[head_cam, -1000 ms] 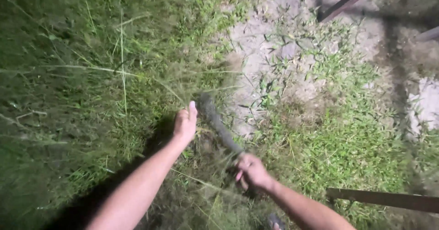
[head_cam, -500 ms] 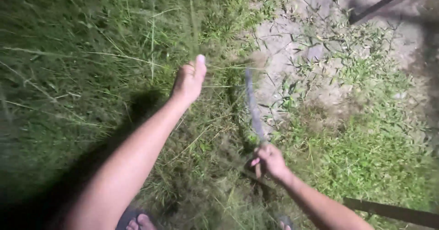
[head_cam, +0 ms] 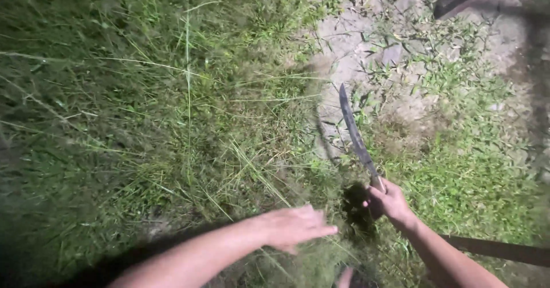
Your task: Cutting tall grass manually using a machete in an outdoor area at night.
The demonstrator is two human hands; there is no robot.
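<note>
L hand (head_cam: 295,227) flat, fingers (head_cam: 323,229) extended; R hand (head_cam: 388,202) fisted.

The blade (head_cam: 355,134) is standing as the landmark: the right hand (head_cam: 388,201) is gripping its handle just below it, and the left hand (head_cam: 295,228) is lying lower and to its left, apart from it. Tall grass (head_cam: 143,105) is spreading left of the blade, bare ground (head_cam: 344,42) above it, a bar (head_cam: 498,251) lying lower right of it
</note>
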